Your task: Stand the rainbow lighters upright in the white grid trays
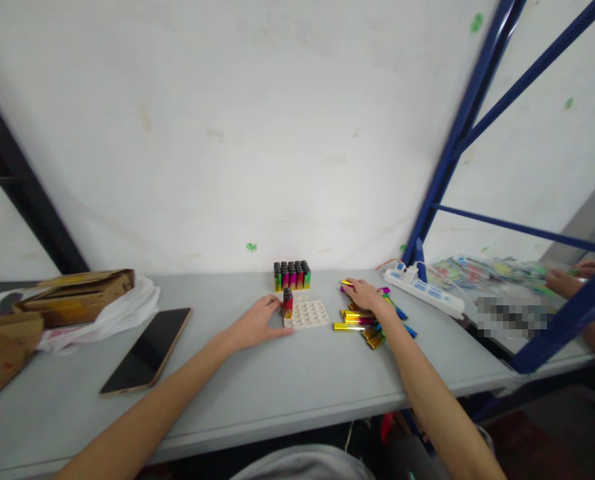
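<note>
My left hand (pixel 260 323) rests at the left end of a white tray (pixel 310 313) with rows of square holes. Its thumb stretches along the tray's front corner and its fingers are apart. Beside the fingertips, a couple of red lighters (pixel 288 305) with black tops stand upright in the tray's left end. Behind, a block of several multicoloured lighters (pixel 292 277) stands upright in rows. My right hand (pixel 364 293) lies over a loose pile of shiny metallic-coloured sleeves (pixel 354 317), fingers stretched out, touching pieces at the far side. Its fingertips are partly hidden.
A white power strip (pixel 424 293) lies right of the pile, near a blue metal frame (pixel 440 180). To the left are a phone (pixel 147 350), a cardboard box (pixel 77 297) and a white plastic bag (pixel 127 307). Another person's hands (pixel 564 281) are at the far right.
</note>
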Action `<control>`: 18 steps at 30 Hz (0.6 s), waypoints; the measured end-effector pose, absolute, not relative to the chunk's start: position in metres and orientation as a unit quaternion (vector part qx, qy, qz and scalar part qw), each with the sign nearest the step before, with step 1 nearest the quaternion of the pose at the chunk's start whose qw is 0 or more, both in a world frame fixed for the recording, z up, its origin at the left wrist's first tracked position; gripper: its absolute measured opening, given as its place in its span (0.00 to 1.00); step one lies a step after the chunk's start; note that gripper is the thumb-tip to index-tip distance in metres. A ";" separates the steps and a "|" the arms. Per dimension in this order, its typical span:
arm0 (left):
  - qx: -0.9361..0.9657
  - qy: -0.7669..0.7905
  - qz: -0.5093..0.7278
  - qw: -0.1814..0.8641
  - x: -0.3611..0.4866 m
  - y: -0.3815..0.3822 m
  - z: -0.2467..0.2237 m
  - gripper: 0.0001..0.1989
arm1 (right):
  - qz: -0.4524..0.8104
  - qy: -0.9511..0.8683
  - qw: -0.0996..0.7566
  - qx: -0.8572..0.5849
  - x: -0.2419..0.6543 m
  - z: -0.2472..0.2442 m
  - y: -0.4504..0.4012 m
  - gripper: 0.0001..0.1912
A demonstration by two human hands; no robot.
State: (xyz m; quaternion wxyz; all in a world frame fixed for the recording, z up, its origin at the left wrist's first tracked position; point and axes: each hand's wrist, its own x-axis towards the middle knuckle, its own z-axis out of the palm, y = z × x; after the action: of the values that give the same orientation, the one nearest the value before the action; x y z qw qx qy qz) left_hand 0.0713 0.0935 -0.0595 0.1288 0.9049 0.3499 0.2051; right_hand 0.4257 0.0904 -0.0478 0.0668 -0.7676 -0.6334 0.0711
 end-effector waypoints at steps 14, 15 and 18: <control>0.904 0.348 0.212 0.131 0.072 0.094 -0.061 0.34 | 0.067 -0.689 0.085 -0.716 0.380 -0.050 0.078 0.28; 0.904 0.349 0.211 0.131 0.072 0.094 -0.060 0.34 | 0.064 -0.693 0.090 -0.712 0.380 -0.051 0.078 0.28; 0.904 0.347 0.213 0.130 0.072 0.094 -0.060 0.34 | 0.053 -0.707 0.106 -0.697 0.383 -0.050 0.080 0.26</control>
State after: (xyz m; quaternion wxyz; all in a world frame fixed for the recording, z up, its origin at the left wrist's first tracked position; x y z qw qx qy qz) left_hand 0.0722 0.0942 -0.0604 0.1297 0.9043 0.3465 0.2130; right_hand 0.3828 0.0798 -0.0502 0.1057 -0.6970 -0.7072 0.0530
